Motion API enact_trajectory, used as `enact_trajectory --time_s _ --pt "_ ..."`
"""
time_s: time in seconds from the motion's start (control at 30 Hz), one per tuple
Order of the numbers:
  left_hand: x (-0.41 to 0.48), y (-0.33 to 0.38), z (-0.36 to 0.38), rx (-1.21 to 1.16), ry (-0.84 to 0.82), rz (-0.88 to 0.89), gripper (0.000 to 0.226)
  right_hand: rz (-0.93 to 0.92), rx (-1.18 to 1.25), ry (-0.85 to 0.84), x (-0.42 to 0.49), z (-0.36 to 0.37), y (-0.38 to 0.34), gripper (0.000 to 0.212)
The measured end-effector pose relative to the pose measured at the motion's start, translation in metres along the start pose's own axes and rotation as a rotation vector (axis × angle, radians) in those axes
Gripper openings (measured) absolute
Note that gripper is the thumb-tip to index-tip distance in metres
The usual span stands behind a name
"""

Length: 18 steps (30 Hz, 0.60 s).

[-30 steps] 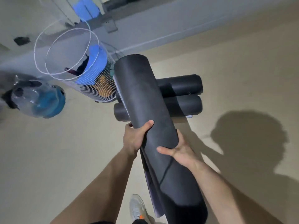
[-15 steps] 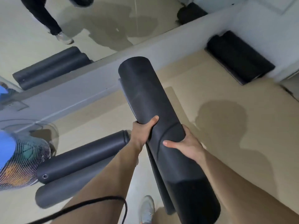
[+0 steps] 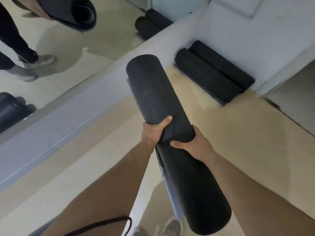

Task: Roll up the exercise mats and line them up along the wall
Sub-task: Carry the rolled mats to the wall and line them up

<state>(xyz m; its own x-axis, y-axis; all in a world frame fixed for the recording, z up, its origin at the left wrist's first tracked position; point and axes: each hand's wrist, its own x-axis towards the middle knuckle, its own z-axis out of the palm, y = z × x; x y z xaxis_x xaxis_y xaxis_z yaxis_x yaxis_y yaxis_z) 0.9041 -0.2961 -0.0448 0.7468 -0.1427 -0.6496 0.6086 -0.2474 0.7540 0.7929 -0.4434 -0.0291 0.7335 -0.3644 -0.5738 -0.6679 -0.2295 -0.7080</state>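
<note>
- Both hands grip one rolled mat [image 3: 163,113] at mid-length: left hand [image 3: 152,133] curled round its left side, right hand [image 3: 195,145] round its right.
- It hangs tilted above the floor [image 3: 247,142].
- Two rolled mats [image 3: 209,77] lie side by side against the wall [image 3: 255,40].

A wide wall mirror [image 3: 64,41] and rolled mats [image 3: 211,79] by the wall [image 3: 242,36] mark an exercise studio.

Left grip [image 3: 153,133], right grip [image 3: 196,146], both clenched.
</note>
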Motion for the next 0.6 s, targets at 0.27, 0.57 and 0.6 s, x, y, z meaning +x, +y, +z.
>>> enact_trajectory --time_s 0.27,0.57,0.6 --pt "0.189 0.063 0.147 0.013 0.005 -0.114 0.124 0.132 -0.031 -0.008 0.217 -0.104 0.006 0.104" --pt "0.408 0.024 0.278 -0.103 0.12 -0.232 0.094 0.159 -0.251 -0.067 0.475 -0.153 0.08 0.127" --pt "0.432 0.017 0.289 -0.12 0.127 -0.242 0.083 0.146 -0.284 -0.07 0.503 -0.154 0.089 0.131"
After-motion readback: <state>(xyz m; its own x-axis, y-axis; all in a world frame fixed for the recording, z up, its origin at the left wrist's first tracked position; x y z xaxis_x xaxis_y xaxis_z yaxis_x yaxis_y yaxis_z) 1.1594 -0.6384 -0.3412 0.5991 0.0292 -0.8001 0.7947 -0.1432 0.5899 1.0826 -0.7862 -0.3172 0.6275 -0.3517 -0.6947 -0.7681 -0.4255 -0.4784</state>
